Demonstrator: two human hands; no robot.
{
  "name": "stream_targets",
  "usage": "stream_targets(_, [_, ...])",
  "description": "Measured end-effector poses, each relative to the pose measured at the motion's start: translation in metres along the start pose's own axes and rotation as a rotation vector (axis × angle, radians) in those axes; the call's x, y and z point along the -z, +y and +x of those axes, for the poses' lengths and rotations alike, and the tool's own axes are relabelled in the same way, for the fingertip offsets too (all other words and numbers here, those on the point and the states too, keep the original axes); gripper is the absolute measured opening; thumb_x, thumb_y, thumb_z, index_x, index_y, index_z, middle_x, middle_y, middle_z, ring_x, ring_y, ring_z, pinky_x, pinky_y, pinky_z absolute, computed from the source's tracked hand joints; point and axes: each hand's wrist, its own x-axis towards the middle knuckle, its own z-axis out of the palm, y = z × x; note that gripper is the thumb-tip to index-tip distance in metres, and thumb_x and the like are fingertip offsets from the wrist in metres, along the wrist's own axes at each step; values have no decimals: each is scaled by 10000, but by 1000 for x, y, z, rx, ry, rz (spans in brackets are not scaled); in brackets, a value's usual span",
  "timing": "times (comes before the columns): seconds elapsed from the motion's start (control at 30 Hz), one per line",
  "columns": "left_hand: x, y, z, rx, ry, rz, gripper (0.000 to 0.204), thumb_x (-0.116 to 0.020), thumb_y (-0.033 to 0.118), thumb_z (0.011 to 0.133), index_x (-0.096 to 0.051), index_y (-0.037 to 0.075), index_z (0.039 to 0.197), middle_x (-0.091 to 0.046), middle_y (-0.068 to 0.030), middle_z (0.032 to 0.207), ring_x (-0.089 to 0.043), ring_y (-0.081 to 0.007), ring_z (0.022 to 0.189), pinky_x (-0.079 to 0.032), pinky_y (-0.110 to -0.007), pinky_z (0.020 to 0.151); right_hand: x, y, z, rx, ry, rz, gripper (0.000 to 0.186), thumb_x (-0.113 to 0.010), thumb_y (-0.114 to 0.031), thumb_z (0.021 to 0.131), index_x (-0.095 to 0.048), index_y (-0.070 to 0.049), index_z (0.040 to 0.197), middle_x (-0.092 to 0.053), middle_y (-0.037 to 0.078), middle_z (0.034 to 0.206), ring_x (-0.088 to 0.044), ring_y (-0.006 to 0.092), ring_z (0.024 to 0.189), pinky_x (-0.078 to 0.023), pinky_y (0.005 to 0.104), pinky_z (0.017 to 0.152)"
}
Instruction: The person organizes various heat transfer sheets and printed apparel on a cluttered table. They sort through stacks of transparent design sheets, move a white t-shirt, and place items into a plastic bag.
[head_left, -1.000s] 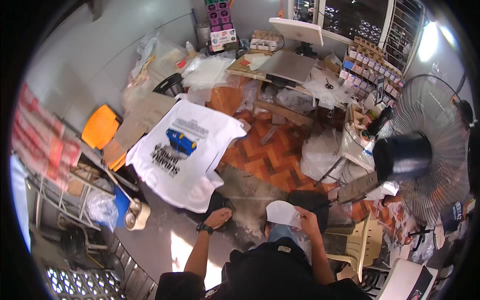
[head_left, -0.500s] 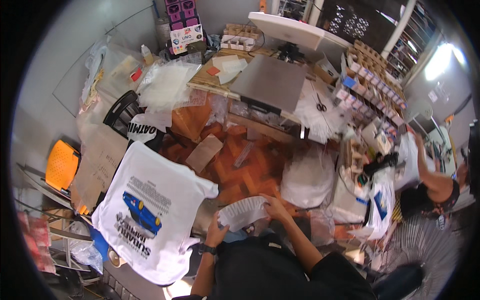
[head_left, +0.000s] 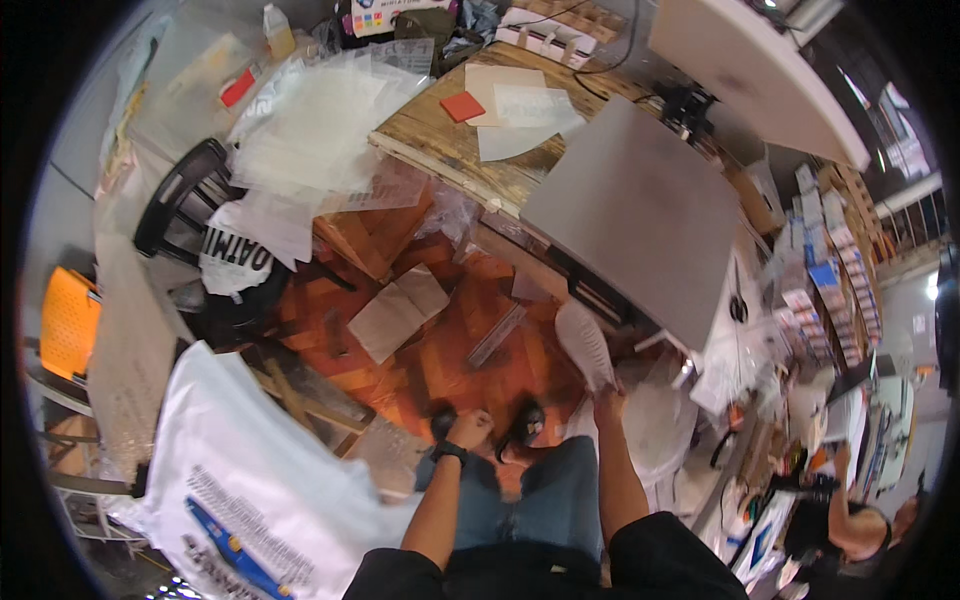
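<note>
My right hand (head_left: 608,392) pinches the lower end of a pale, curved sheet with light lettering (head_left: 584,345). The sheet hangs out over the floor, near the front edge of the heat press. My left hand (head_left: 470,430) is held above my feet, its fingers curled into a loose fist with nothing visible in them; a dark watch is on that wrist. At lower left, a white T-shirt (head_left: 215,480) with a blue car print lies spread out, apart from both hands. A flat grey heat press plate (head_left: 635,215) lies ahead of my right hand.
A wooden table (head_left: 440,125) carries papers and a red square (head_left: 462,107). Translucent sheets (head_left: 315,125) are piled at its left, above a black chair (head_left: 185,195). Cardboard (head_left: 400,310) lies on the floor. Scissors (head_left: 738,305) rest right of the press; another person (head_left: 850,525) works at far right.
My left hand has let go of the sheet and dropped lower. My right hand has carried the sheet forward and right toward the press. The view has shifted closer to the table.
</note>
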Motion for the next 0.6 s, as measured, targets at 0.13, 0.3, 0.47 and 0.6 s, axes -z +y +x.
stream_targets(0.13, [1, -76, 143, -32, 236, 48, 307, -600, 272, 841, -639, 47, 1046, -675, -175, 971, -649, -323, 900, -504, -408, 787, -48, 46, 162, 247, 254, -312, 481, -567, -148, 857, -470, 24, 1296, -560, 189, 1158, -559, 327, 1042, -503, 456, 833])
stream_targets(0.3, [-30, -187, 282, 61, 132, 249, 336, -537, 350, 862, -659, 64, 992, -621, -195, 1131, -627, -372, 945, -500, -458, 791, -89, 94, 316, 294, 467, -489, 555, -596, -194, 857, -407, 28, 1329, -504, 198, 1222, -529, 345, 1077, -474, 462, 861])
stream_targets(0.47, [-70, -226, 449, 249, -36, 393, 454, -573, 334, 833, -584, 88, 1214, -584, -196, 1200, -575, -327, 1081, -462, -432, 894, -91, 134, 399, 260, 596, -612, 639, -624, -241, 857, -343, 33, 1362, -448, 207, 1285, -499, 363, 1112, -445, 469, 888])
stream_targets(0.6, [-90, -236, 531, 11, 134, 542, 467, -557, 335, 855, -542, 104, 1261, -529, -168, 1275, -513, -320, 1156, -427, -450, 941, -126, 150, 381, 406, 850, -818, 631, -622, -262, 866, -353, 29, 1358, -420, 207, 1338, -460, 374, 1178, -407, 491, 933])
